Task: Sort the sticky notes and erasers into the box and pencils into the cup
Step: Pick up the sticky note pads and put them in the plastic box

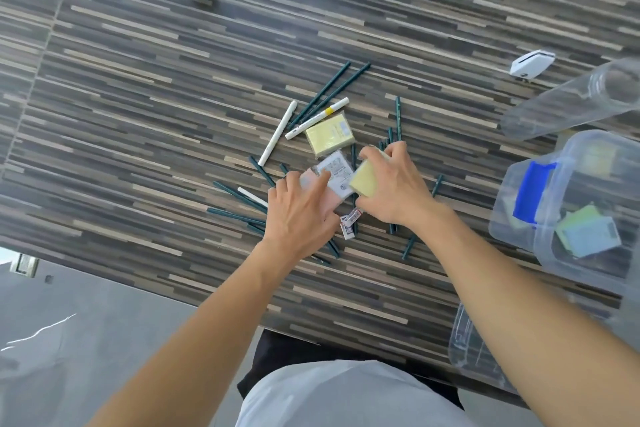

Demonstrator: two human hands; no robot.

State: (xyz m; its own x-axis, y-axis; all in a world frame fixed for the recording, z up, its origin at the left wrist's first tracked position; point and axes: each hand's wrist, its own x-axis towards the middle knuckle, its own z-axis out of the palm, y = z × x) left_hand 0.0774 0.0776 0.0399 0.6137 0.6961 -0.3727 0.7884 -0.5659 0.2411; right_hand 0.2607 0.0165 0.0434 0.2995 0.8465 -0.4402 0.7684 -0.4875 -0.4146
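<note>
- Nearest the body, at the table (346,291) edge, a clear lid or tray (467,347) lies by the right forearm; nothing sorted shows in it.
- Just beyond, the left hand (298,215) lies flat with fingers spread over a pink sticky-note pad (318,199), pressing on it rather than gripping; two small erasers (349,224) sit just beside its thumb side.
- Alongside it, the right hand (391,184) is closed around a yellow pad (365,178), lifted off a white-wrapped pad (337,172).
- To the right, the clear box (519,184) already holds a few pads, green and blue among them, so sorting looks begun but far from finished.
- Around both hands, dark green pencils (239,196) lie scattered and untouched.
- Farther out, another yellow pad (330,137), two white pens (278,133) and more pencils wait.
- Beyond the box, the clear cup (568,104) looks empty, well apart from the hands.
</note>
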